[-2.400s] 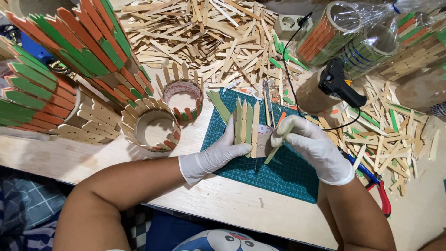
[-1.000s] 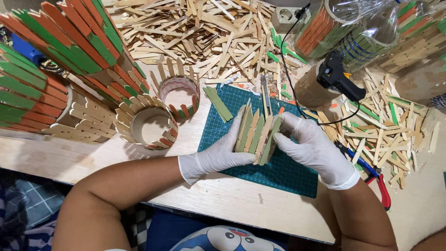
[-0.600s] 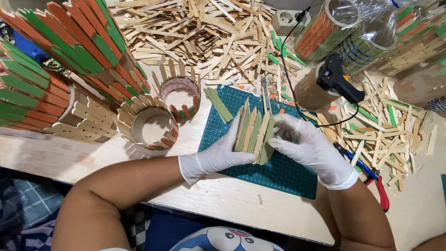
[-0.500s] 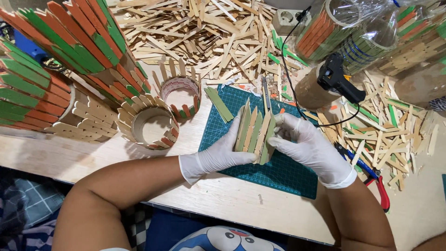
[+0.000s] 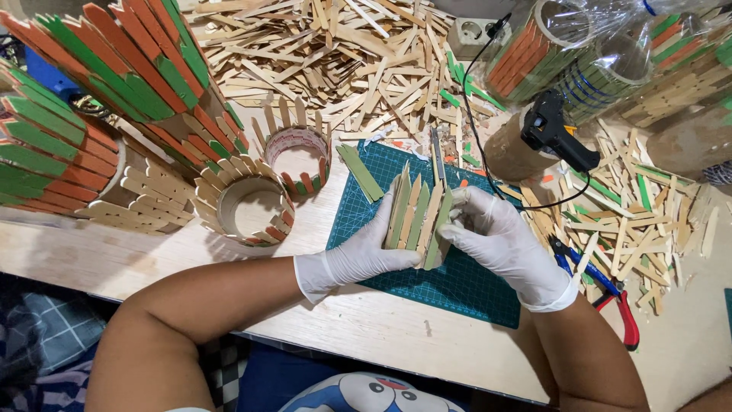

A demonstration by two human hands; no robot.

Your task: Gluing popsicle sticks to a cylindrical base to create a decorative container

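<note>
1. Nearest the viewer, two bare forearms are seen reaching over the front edge of a pale wooden desk (image 5: 358, 328); both hands are covered by white gloves.
2. A small panel of craft sticks (image 5: 418, 217), plain and green and set side by side with pointed tops, is held upright over a green cutting mat (image 5: 473, 282). It is grasped by the left hand (image 5: 358, 255) from the left side and pinched at its right edge by the right hand (image 5: 499, 240).
3. To do this step well, it is judged that the sticks should be kept flush, edges touching and tips level, with steady pressure from both sides so that none slips.
4. Just left of the mat, two small open rings of sticks are seen: one plain (image 5: 244, 202), one around a tape roll (image 5: 297, 152).
5. Right of the mat, blue- and red-handled pliers (image 5: 610, 294) lie among scattered sticks.
6. Beyond the mat, a black glue gun (image 5: 560, 137) rests on a brown cylinder, its cable running to a socket block (image 5: 476, 34).
7. At far left, large orange-and-green stick holders (image 5: 99, 91) are stacked; at far right, similar holders are wrapped in clear plastic (image 5: 610, 53). No readable label can be made out.
8. Farthest away, a heap of loose sticks (image 5: 343, 61) covers the desk.
</note>
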